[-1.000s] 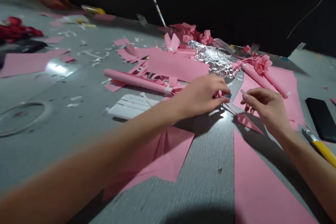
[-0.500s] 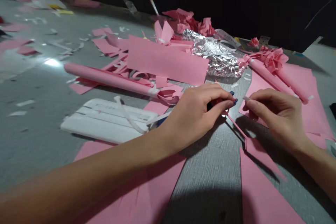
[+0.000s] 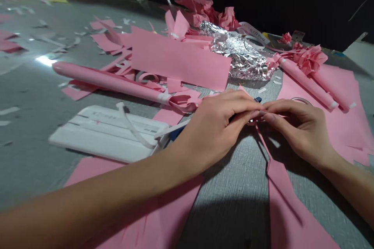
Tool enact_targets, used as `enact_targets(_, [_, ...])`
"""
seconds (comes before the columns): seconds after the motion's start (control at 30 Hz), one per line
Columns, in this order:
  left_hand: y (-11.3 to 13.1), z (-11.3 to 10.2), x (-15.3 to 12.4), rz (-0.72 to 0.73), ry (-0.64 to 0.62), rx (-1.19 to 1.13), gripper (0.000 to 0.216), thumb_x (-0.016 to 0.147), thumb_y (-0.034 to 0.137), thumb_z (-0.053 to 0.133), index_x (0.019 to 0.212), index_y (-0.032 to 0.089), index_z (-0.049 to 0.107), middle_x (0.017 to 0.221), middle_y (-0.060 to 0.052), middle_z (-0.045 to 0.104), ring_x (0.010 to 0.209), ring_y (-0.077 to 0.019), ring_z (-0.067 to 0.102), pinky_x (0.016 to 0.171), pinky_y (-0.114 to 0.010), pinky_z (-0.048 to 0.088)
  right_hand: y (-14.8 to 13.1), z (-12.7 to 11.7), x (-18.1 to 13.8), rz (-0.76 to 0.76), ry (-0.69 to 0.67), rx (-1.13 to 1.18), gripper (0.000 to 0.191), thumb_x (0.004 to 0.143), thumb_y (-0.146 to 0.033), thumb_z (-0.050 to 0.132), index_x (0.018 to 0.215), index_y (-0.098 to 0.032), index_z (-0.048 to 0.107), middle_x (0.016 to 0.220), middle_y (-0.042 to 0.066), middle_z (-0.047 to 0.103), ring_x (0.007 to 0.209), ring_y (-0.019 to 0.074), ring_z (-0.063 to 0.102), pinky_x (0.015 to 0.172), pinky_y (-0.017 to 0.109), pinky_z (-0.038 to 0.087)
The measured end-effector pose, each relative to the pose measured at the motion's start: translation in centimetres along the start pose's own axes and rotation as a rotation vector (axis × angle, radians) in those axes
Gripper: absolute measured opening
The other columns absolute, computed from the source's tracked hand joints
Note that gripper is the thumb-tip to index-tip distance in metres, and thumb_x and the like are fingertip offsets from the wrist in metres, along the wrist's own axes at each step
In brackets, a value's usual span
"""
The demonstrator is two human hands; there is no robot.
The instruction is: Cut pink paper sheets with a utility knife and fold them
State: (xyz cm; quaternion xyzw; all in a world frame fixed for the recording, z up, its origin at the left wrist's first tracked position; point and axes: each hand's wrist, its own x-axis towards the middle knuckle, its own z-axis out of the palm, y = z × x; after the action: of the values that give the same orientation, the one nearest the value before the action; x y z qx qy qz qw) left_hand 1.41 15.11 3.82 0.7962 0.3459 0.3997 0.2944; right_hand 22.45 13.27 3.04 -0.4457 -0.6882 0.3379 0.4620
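Near the centre my left hand (image 3: 222, 124) is closed in a pinch, with a small dark-blue-tipped object (image 3: 257, 100) partly showing beyond its fingers. A thin pink paper strip (image 3: 263, 142) runs down from under the fingertips towards a pointed pink paper sheet (image 3: 288, 194) on the table. Its upper end is hidden by the fingers. My right hand (image 3: 300, 124) is also closed, thumb against forefinger, its fingertips touching those of my left hand. The small white piece it pinched is covered by the fingers.
A white paper trimmer (image 3: 108, 132) lies left of my forearm. Beyond it are a rolled pink paper tube (image 3: 108, 81), a pink paper rectangle (image 3: 178, 58) and crumpled foil (image 3: 239, 54). Paper flowers (image 3: 311, 58) and pink sheets (image 3: 350, 97) lie at the right.
My right hand has moved left, bringing its pinched white piece against my left fingertips; a gap lay between the hands before. The view has shifted slightly.
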Motion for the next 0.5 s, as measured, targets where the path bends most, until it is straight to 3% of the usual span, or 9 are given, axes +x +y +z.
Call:
enact_targets(0.1, [-0.06, 0.29, -0.25, 0.041, 0.028, 0.029, 0.03, 0.105, 0.009, 0.063, 0.107, 0.028, 0.086, 0.104, -0.002, 0.082, 0.094, -0.0199, 0.075, 0.086, -0.033, 0.062, 0.08, 0.14, -0.08, 0.105, 0.044, 0.136, 0.009, 0.098, -0.033, 0.084, 0.094, -0.025, 0.085, 0.09, 0.003, 0.085, 0.071, 0.0187, 0.081, 0.067, 0.03, 0.071])
enact_targets(0.27, [-0.45, 0.69, -0.51, 0.009, 0.128, 0.07, 0.017, 0.102, 0.015, 0.074, 0.104, 0.029, 0.084, 0.107, -0.001, 0.083, 0.097, -0.0225, 0.076, 0.09, -0.038, 0.062, 0.27, -0.06, -0.15, 0.287, 0.023, 0.337, 0.02, 0.094, -0.043, 0.089, 0.091, -0.024, 0.083, 0.087, 0.005, 0.086, 0.079, 0.0237, 0.085, 0.064, 0.029, 0.071])
enact_targets(0.4, [-0.51, 0.59, -0.54, -0.003, 0.137, 0.108, 0.015, 0.103, 0.016, 0.072, 0.093, 0.026, 0.079, 0.095, 0.0, 0.081, 0.09, -0.0225, 0.075, 0.085, -0.04, 0.059, 0.57, -0.19, -0.28, 0.309, -0.016, 0.395, 0.016, 0.096, -0.041, 0.088, 0.093, -0.026, 0.083, 0.093, 0.005, 0.087, 0.089, 0.0241, 0.086, 0.064, 0.027, 0.07])
enact_targets(0.5, [-0.34, 0.3, -0.48, 0.042, 0.145, 0.208, 0.014, 0.104, 0.017, 0.069, 0.097, 0.026, 0.078, 0.099, -0.002, 0.081, 0.095, -0.0245, 0.073, 0.088, -0.043, 0.056, 0.67, -0.26, -0.43, 0.28, -0.019, 0.431, 0.014, 0.097, -0.038, 0.088, 0.093, -0.025, 0.083, 0.096, 0.005, 0.087, 0.09, 0.0226, 0.085, 0.068, 0.027, 0.069])
